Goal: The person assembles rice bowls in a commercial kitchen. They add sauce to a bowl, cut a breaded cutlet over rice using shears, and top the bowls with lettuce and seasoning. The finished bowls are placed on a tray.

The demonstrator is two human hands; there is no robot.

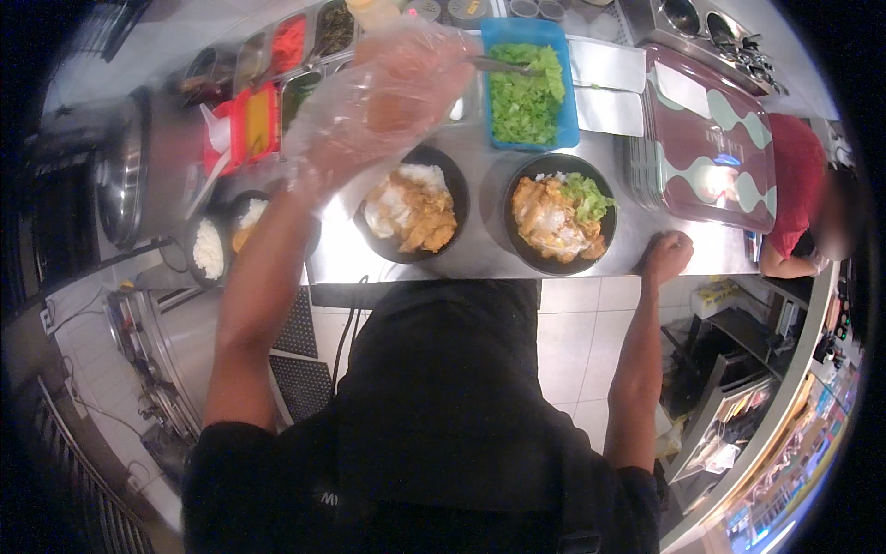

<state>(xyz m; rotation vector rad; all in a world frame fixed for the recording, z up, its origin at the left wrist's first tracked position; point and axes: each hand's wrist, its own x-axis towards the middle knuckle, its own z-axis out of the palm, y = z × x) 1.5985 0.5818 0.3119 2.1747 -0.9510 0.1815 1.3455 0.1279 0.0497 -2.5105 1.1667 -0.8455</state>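
Holding a thin utensil (pixel 508 66) in my gloved left grip (pixel 392 97), fingers closed round it, far end touching chopped lettuce (pixel 521 111) inside the blue tub (pixel 569 125). Tub's on the counter (pixel 484 242), just beyond a dark bowl (pixel 557 269) of saucy food with lettuce. Second bowl (pixel 459 185), rice and fried pieces, sits to its left. My right grip (pixel 669 257) is curled into a fist at the counter's front edge, near stacked trays (pixel 664 152).

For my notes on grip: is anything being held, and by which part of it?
The left hand holds a utensil by the end away from the lettuce; finger placement is unclear. Nothing shows in the right hand.
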